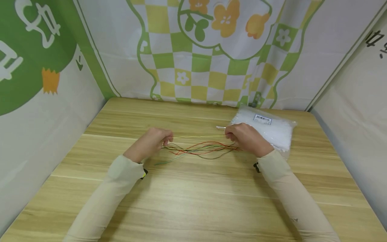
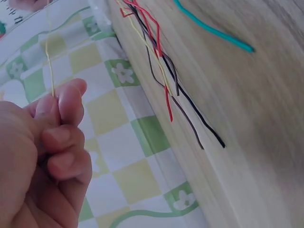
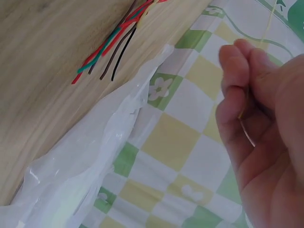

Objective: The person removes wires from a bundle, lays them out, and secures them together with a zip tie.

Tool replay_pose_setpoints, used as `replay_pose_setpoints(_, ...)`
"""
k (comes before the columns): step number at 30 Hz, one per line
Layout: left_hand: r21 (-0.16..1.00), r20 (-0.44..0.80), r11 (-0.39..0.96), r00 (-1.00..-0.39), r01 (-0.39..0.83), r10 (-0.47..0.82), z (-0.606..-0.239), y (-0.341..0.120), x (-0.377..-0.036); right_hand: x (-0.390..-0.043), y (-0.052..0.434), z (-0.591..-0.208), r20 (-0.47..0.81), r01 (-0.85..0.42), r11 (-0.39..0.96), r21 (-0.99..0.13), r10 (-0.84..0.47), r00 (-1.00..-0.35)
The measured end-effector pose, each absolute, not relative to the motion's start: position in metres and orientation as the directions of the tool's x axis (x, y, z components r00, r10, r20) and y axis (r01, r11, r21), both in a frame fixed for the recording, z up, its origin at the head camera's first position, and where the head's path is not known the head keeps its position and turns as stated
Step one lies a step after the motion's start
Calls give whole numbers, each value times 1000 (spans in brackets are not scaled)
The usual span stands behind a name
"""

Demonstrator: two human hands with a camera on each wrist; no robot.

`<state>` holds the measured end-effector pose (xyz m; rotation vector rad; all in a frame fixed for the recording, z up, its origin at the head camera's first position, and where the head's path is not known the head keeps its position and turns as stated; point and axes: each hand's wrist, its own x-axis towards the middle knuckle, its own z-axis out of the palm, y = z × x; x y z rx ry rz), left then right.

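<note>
A thin yellow wire (image 1: 199, 136) is stretched nearly straight between both hands, above the table. My left hand (image 1: 153, 139) pinches one end between thumb and index finger, with the other fingers curled. At the opposite end, my right hand (image 1: 246, 138) pinches the wire, and a short yellow piece shows lower down among its fingers (image 3: 232, 104). Below lies a loose bundle of red, black, brown, yellow and green wires (image 1: 208, 148) on the table. One teal wire (image 2: 213, 31) angles away from the bundle's left side.
A clear plastic bag of white material with a barcode label (image 1: 262, 119) lies at the back right, beside and behind the right hand. The wooden table (image 1: 187, 198) meets a patterned curtain (image 1: 199, 67) at the back. Cloth walls stand on both sides.
</note>
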<state>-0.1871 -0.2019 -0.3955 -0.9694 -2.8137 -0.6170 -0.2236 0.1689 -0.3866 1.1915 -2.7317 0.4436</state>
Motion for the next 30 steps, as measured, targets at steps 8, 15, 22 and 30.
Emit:
replay_pose_setpoints(8,259,269,703,-748,662,606,-402,-204,-188,-227,175,-394,233,-775,606,-181,-739,-633)
replay_pose_setpoints(15,239,320,606,-651,758,688,-413,-214,-189,-231,177,-403,276,-845,500,-189,-799,-535)
replay_pose_setpoints(22,320,240,680,-751,659,615,-410,-220,-189,-229,175,-401,303,-872,457,-177,-817,-490)
replay_pose_setpoints(30,340,150,732,-802,591,578,-404,-218,-192,-225,178,-392,262,-830,524,-193,-787,-558)
